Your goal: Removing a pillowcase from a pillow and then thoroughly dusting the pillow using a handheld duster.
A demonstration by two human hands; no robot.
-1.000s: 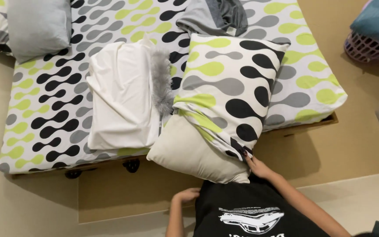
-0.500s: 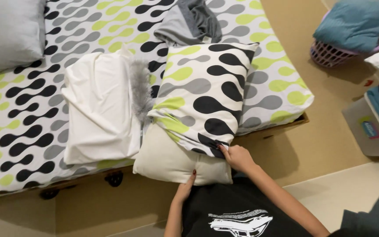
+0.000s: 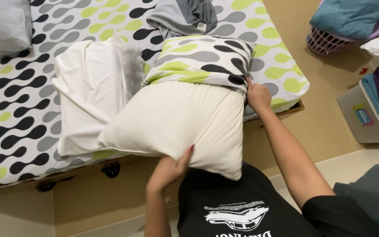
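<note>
On the bed [image 3: 18,131] with its patterned sheet, we are gripping a cream pillow [image 3: 176,123], half sheathed in a patterned pillowcase [image 3: 202,61]. Our left hand [image 3: 169,169] is curling its fingers [image 3: 188,153] around the pillow's bare end; our right hand [image 3: 257,94] is pinching the pillowcase's edge.

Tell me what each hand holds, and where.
Left hand grips the plain cream pillow at its bottom edge; right hand grips the patterned green-black-grey pillowcase at its open hem.
</note>
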